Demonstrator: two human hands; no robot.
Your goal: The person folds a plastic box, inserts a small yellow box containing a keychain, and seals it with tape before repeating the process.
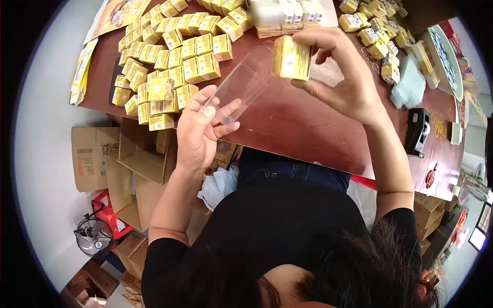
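My left hand (197, 131) is closed around the lower end of a clear plastic box (241, 87), which slants up to the right over the table. In my right hand (346, 77) a small yellow printed box (291, 59) is gripped between thumb and fingers. It is held upright just right of the clear box's upper end, apart from it. Many more small yellow boxes (190, 49) stand in rows to the left of my hands. At the back, behind the held box, is a group of white-topped boxes (295, 13).
The red-brown table (308, 123) has another heap of small yellow boxes (377, 36) at the back right. Beside it are pale plastic bags (409, 84), a black tape dispenser (418, 131) and rubber bands (440, 128). Open cardboard boxes (144, 154) and a fan (94, 234) stand below left.
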